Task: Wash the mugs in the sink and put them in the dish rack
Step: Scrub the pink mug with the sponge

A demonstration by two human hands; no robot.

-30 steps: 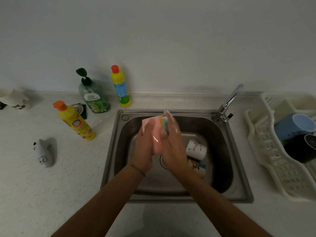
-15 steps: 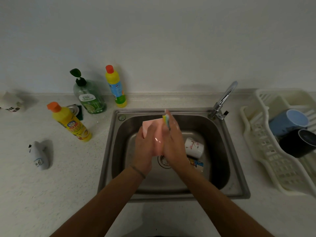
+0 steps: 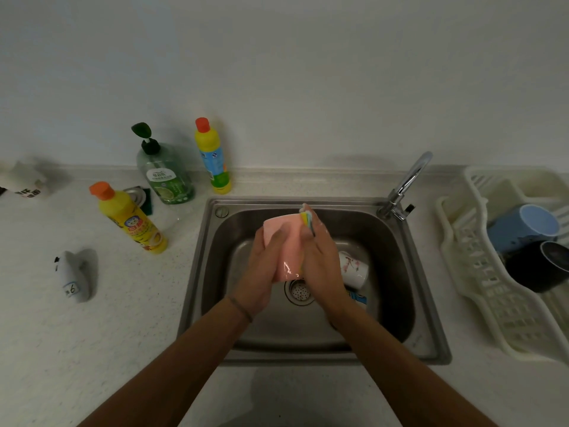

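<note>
Over the steel sink (image 3: 400,291) my left hand (image 3: 261,272) grips a pink mug (image 3: 288,241). My right hand (image 3: 321,260) presses a yellow-and-green sponge (image 3: 307,217) against the mug's right side, with foam on the fingers. A white mug with a pink flower print (image 3: 354,269) lies on its side in the basin behind my right hand. Under my right wrist a second mug with a blue print (image 3: 358,298) is mostly hidden. The white dish rack (image 3: 480,282) on the right holds a blue mug (image 3: 523,226) and a black mug (image 3: 542,266).
A chrome tap (image 3: 406,183) rises at the sink's back right corner. Left of the sink stand a green pump soap bottle (image 3: 166,174) and two yellow bottles (image 3: 132,223) (image 3: 214,155). A small white figure (image 3: 74,275) lies on the left counter.
The pink mug has turned slightly in my left hand while the sponge rubs its side. My view shifted a little, sliding the scene left and down.
</note>
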